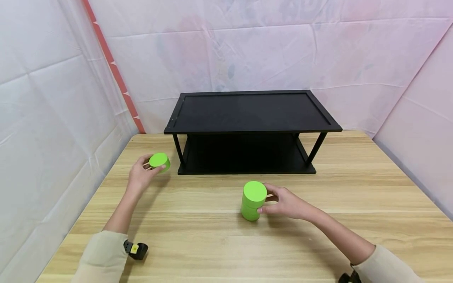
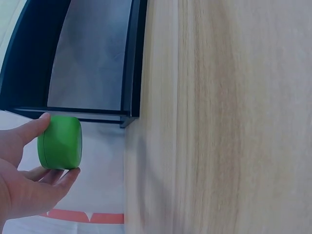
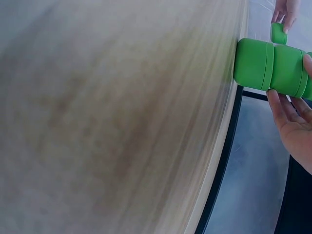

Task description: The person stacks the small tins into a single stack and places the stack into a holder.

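On the left, my left hand point(image 1: 141, 175) pinches a round green lidded container point(image 1: 159, 162) between thumb and fingers, above the wooden table in front of the shelf's left end. The left wrist view shows the thumb on one side of this green container point(image 2: 61, 142) and fingers on the other. Nearer the middle, my right hand point(image 1: 284, 202) grips a stack of round green containers point(image 1: 253, 202) from its right side. In the right wrist view the stack point(image 3: 253, 64) shows seams between its parts, its base right at the tabletop; fingers and thumb lie around its upper part.
A black two-level shelf point(image 1: 253, 112) stands at the back of the wooden table point(image 1: 198, 236), its lower board point(image 1: 244, 157) close to the tabletop. White sheets point(image 1: 230, 51) hang behind and at both sides. Black wrist cameras point(image 1: 138, 250) sit by the sleeves.
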A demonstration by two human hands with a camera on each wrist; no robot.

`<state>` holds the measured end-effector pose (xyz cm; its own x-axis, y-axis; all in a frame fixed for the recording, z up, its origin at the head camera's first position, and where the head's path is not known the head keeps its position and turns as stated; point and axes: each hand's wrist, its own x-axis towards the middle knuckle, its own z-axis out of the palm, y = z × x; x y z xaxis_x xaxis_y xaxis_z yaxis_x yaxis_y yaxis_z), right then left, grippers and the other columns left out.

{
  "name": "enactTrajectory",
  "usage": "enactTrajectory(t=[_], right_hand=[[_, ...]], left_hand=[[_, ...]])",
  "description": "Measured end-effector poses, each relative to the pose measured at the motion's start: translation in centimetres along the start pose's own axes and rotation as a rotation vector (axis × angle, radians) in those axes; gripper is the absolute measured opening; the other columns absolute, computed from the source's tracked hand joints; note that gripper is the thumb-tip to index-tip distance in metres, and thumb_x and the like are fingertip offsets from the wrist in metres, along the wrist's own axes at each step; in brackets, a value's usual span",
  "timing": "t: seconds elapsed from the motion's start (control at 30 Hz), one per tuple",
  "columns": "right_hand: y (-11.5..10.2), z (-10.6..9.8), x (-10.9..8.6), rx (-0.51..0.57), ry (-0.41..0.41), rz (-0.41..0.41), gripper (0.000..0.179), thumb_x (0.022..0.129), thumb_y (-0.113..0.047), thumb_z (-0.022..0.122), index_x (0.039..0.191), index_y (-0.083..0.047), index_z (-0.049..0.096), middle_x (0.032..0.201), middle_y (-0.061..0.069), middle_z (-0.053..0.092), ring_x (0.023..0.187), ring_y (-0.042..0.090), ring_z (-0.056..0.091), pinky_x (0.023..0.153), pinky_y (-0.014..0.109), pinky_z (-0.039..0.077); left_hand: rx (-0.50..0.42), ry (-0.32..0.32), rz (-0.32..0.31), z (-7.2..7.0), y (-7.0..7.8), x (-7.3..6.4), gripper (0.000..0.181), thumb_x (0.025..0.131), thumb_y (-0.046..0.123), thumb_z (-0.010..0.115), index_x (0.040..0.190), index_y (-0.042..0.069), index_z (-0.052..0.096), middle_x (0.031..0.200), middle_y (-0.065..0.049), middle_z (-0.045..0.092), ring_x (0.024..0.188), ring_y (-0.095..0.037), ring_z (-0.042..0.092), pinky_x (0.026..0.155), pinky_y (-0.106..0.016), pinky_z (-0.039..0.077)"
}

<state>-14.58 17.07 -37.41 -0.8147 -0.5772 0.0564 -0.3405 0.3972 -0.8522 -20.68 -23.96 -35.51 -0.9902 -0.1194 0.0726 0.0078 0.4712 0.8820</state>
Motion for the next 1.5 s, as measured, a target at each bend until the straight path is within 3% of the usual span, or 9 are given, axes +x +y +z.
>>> enactTrajectory(t=[0.73,1.1,1.5], right_hand=[[0.0,0.0,0.1,-0.003,0.001,-0.006,0.055,0.079,-0.019,0.074,0.124,0.000,0.049,0.117,0.009,0.055,0.106,0.025,0.055,0.089,0.035,0.046],[-0.2,0.0,0.0,-0.008,0.008,-0.003,0.054,0.078,-0.020,0.075,0.123,-0.003,0.051,0.117,0.006,0.056,0.108,0.022,0.053,0.090,0.031,0.046],[-0.1,0.1,0.0,-0.009,0.021,-0.017,0.051,0.078,-0.020,0.075,0.121,-0.004,0.053,0.116,0.004,0.056,0.108,0.020,0.053,0.089,0.029,0.046]], left_hand=[[-0.032,-0.111,0.004,1.2,2.1,-1.4,0.066,0.083,0.013,0.069,0.137,-0.002,0.034,0.133,-0.025,0.040,0.121,-0.036,0.041,0.096,-0.039,0.040],[-0.013,-0.142,0.060,2.0,2.9,-1.9,0.065,0.081,0.012,0.071,0.135,-0.002,0.037,0.130,-0.025,0.043,0.119,-0.036,0.043,0.095,-0.039,0.041],[0.003,-0.176,0.081,2.8,3.6,-2.5,0.065,0.081,0.014,0.072,0.134,-0.003,0.038,0.129,-0.025,0.043,0.119,-0.035,0.043,0.097,-0.039,0.040]])
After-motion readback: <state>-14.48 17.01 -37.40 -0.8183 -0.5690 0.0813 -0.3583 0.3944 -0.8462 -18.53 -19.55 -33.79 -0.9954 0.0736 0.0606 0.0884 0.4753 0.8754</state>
